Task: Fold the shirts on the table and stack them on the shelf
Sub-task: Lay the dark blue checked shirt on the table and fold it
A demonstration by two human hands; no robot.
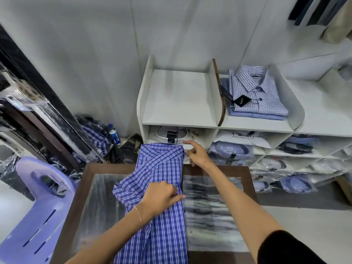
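Observation:
A blue plaid shirt point(162, 187) lies lengthwise on the glass-topped table point(215, 216), partly folded, with one sleeve laid across to the left. My left hand point(162, 197) rests on the shirt's middle and presses its right folded edge with straight fingers. My right hand point(196, 152) is at the shirt's far right corner by the shoulder, fingers loosely spread and touching the edge. The white shelf point(179, 100) stands behind the table; its top left bay is bare and the top right bay holds a stack of folded checked shirts point(257, 92).
Lower shelf bays hold packaged shirts point(230, 151) in plastic. A lilac plastic chair point(38, 206) stands at the table's left. A water bottle point(114, 134) and bagged clothes lie on the floor by the wall. Dark garments point(312, 10) hang at top right.

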